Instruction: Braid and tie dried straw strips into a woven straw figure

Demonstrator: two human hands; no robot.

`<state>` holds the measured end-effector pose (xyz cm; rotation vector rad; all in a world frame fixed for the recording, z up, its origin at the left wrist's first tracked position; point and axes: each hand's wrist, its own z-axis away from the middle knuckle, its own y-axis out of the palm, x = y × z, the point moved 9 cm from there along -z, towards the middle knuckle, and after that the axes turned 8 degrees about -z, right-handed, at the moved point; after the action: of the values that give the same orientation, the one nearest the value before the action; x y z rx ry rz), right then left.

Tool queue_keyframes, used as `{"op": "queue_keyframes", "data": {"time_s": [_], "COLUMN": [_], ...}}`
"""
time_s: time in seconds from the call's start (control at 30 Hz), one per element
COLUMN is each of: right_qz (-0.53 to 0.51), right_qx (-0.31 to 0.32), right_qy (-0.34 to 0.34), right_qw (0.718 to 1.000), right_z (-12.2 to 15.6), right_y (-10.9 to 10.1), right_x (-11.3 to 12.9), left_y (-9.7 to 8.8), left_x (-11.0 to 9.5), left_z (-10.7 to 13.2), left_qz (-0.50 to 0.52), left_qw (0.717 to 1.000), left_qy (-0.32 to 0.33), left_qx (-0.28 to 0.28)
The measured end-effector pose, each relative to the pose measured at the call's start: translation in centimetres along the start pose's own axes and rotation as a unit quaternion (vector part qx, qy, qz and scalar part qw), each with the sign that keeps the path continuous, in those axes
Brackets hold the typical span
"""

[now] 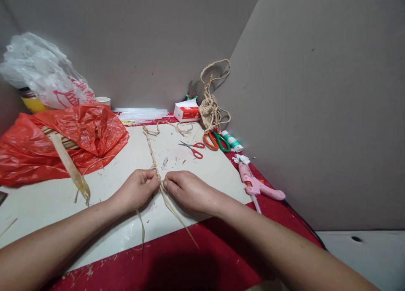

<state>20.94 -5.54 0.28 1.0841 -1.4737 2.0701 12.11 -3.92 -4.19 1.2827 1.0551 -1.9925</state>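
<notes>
A thin straw cord [151, 151], twisted or braided, runs from the back of the white board [117, 202] toward me. Near its close end, my left hand [142, 186] pinches it from the left with curled fingers. My right hand [185, 190] pinches the strands from the other side, almost touching the left. Loose flat strands [175, 215] trail below both hands toward the board's front edge. The cord's far part bends right in a loose curl [182, 130]. Small red-handled scissors [193, 148] lie open to the right of the cord.
At left, a red plastic bag [104, 143] holds straw strips, beside a clear bag [41, 67]. Clear glue sticks [142, 113], a small red box [186, 111] and a coiled straw rope [210, 111] line the back. Orange and green handles [211, 141] and a pink glue gun [259, 185] lie right.
</notes>
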Motion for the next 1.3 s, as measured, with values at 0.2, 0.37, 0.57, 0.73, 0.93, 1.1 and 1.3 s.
{"op": "queue_keyframes", "data": {"time_s": [0.2,0.37,0.57,0.73,0.93,1.1,1.3], "right_qz": [-0.304,-0.260,0.006,0.039,-0.144,-0.285,-0.260], "right_qx": [0.047,0.023,-0.032,0.065,-0.161,0.032,0.069], "right_qy": [0.147,0.131,0.054,-0.039,-0.036,0.054,0.026], "right_qw": [0.940,0.956,0.998,0.996,0.976,0.957,0.963], "right_z": [0.9,1.3,2.0,4.7,2.5,-0.3,-0.9], "right_y": [4.5,6.4,4.3,3.2,-3.8,1.7,2.2], "right_x": [-1.9,-2.1,0.6,4.2,2.1,-1.1,-1.6], "left_y": [0.6,1.1,0.1,-0.1,0.0,0.7,0.3], "left_x": [-0.5,-0.7,-1.7,-1.6,-1.9,-2.3,-2.1], "left_z": [0.1,0.6,1.0,1.1,1.0,0.9,0.6], "left_qz": [0.039,0.107,0.118,0.123,0.140,0.158,0.039], "left_qw": [0.998,0.992,0.993,0.992,0.989,0.984,0.994], "left_qy": [0.016,-0.026,-0.028,-0.039,-0.025,-0.003,0.039], "left_qx": [0.035,0.058,0.015,0.013,0.042,0.086,0.094]}}
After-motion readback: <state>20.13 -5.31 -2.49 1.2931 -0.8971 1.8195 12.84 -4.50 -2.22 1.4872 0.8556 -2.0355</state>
